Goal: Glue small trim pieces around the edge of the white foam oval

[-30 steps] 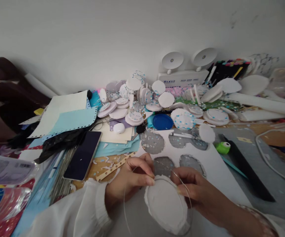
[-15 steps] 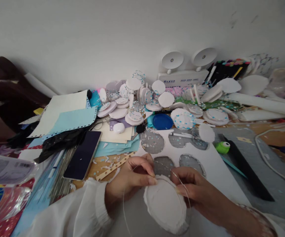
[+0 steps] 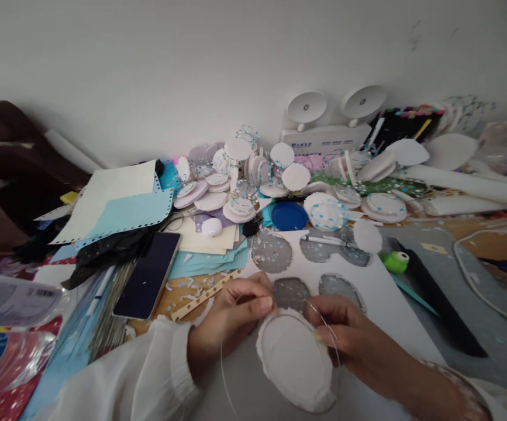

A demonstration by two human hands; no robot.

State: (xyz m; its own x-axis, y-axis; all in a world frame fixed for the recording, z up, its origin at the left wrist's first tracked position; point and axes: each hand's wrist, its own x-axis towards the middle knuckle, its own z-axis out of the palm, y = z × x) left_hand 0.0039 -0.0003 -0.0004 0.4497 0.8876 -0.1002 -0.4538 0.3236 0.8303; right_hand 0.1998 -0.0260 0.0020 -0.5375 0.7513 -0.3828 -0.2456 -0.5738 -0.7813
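Observation:
A round white disc with a rough, raised rim is tilted towards me, low in the middle of the view. My right hand pinches its upper right edge between thumb and fingers. A thin wire passes by those fingers and arcs over to the left. At the disc's upper left edge, my left hand is closed, thumb against the fingers, on the wire. One loose length of wire hangs below the left hand. The left fingertips are partly hidden.
Beneath my hands lies a white sheet with round cut-outs. A green-topped cutter lies to the right, a phone to the left. Several white discs with blue-dotted trim are piled behind, around a blue lid.
My left thumb has lifted off the disc's face and moved slightly up and left. The disc has shifted only a little; my right hand keeps its hold.

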